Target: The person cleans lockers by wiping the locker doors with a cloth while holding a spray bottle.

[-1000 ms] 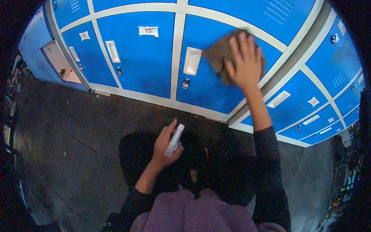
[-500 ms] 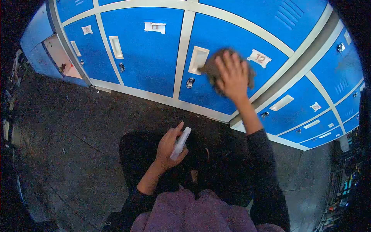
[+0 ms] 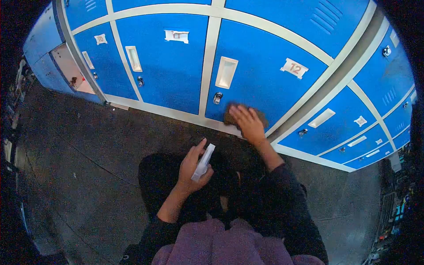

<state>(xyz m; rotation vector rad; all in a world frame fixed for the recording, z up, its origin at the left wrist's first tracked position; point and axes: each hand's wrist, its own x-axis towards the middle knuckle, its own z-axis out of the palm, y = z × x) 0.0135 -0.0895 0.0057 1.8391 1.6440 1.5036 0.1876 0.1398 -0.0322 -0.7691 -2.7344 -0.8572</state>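
My right hand (image 3: 248, 123) presses a brown cloth (image 3: 261, 116) against the bottom of the blue locker door (image 3: 260, 66) labelled 12. Its fingers lie over the cloth, whose edges show around them. Above and left of the cloth are the door's lock (image 3: 217, 98) and white recessed handle (image 3: 226, 72). Over my lap, my left hand (image 3: 192, 170) is closed around a whitish translucent object (image 3: 203, 163), which looks like the top of a bottle; its lower part is hidden by the hand.
More blue lockers stand left and right, among them door 11 (image 3: 161, 62). An open compartment (image 3: 70, 68) shows at the far left. Dark floor (image 3: 88, 150) runs below the lockers. Several cluttered items stand at the far right edge.
My right hand and the cloth have moved down the door from its upper part to the bottom edge, uncovering the 12 label. My left hand has barely moved.
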